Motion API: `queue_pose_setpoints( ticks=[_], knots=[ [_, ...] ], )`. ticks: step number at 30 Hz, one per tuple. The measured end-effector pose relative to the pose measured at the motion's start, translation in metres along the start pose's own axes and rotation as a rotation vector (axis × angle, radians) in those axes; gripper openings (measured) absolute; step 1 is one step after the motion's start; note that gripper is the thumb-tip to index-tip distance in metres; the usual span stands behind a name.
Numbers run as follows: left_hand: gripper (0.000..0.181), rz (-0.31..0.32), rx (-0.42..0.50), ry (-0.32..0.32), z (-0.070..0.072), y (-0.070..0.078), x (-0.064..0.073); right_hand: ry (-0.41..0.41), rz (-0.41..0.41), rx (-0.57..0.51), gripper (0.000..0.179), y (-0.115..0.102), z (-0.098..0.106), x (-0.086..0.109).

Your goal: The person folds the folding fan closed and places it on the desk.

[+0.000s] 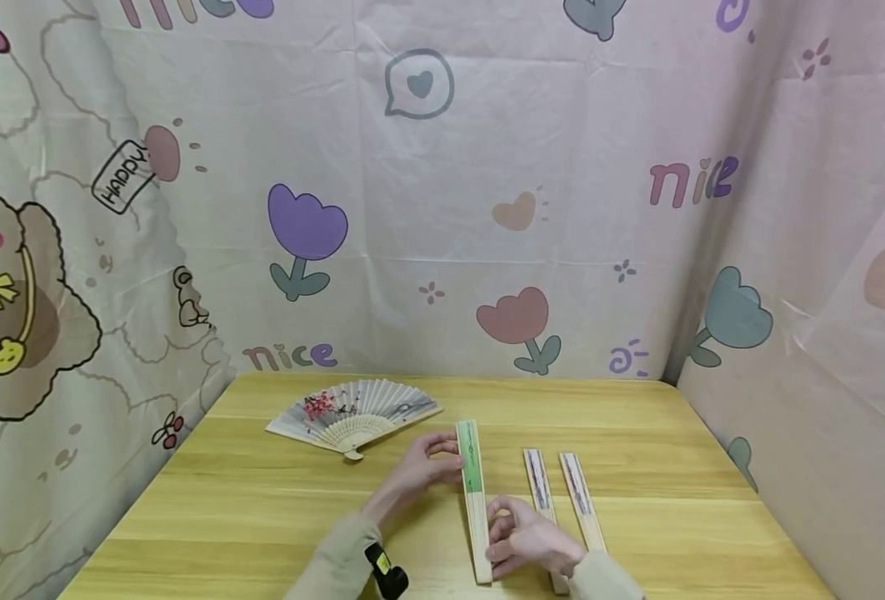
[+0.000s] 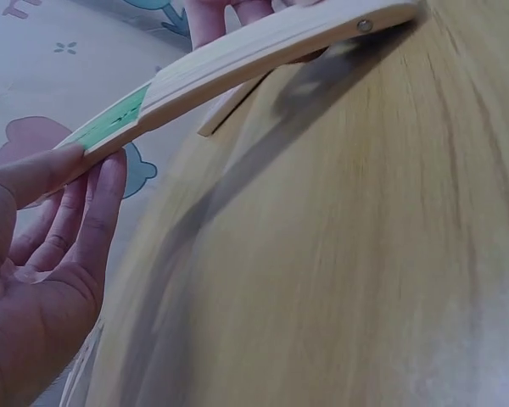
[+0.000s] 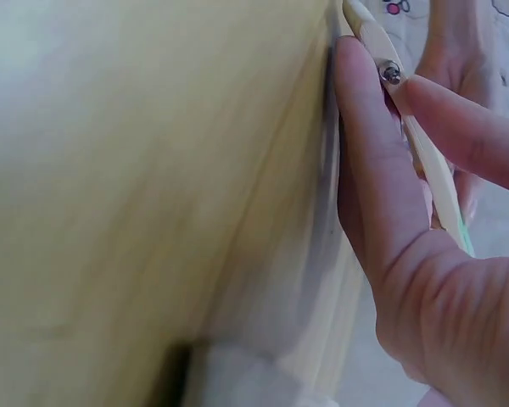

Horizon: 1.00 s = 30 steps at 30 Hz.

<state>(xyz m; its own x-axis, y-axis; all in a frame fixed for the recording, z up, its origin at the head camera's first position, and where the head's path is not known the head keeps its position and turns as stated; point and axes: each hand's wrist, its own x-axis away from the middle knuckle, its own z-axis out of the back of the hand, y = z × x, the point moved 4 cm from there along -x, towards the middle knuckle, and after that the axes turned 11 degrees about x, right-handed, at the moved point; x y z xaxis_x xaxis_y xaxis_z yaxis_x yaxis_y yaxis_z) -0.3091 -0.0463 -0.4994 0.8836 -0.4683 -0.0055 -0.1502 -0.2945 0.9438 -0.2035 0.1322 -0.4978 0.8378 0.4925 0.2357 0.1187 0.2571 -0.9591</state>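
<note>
A folded hand fan (image 1: 476, 521) with a green upper part is tilted up, its far end lifted off the table. My left hand (image 1: 422, 465) pinches it near the green end; in the left wrist view the thumb and fingers (image 2: 102, 199) close on its edges. At the riveted end, my right hand (image 1: 530, 537) holds the fan between thumb and fingers, right beside the rivet (image 3: 391, 74). The fan's ribs are stacked together.
An open fan (image 1: 363, 417) with pink blossoms lies at the back left of the wooden table (image 1: 210, 508). Two folded fans lie to the right: one (image 1: 537, 477) partly under my right hand, another (image 1: 579, 492) beside it. A printed curtain (image 1: 427, 183) stands behind.
</note>
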Motion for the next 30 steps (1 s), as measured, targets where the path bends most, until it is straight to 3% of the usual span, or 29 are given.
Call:
queue_pose_setpoints(
  ticks=[8,21,30],
  knots=[
    [0.068,0.006,-0.021,-0.053,-0.005,-0.007,-0.009,0.005,-0.027,0.011,0.042,0.002,0.004,0.007],
    [0.063,0.013,-0.056,-0.062,-0.013,-0.012,-0.019,-0.013,-0.051,0.093,0.040,0.001,0.013,0.013],
    [0.058,-0.092,-0.221,-0.045,-0.015,-0.013,-0.022,0.014,-0.068,0.103,0.043,0.003,0.016,0.016]
  ],
)
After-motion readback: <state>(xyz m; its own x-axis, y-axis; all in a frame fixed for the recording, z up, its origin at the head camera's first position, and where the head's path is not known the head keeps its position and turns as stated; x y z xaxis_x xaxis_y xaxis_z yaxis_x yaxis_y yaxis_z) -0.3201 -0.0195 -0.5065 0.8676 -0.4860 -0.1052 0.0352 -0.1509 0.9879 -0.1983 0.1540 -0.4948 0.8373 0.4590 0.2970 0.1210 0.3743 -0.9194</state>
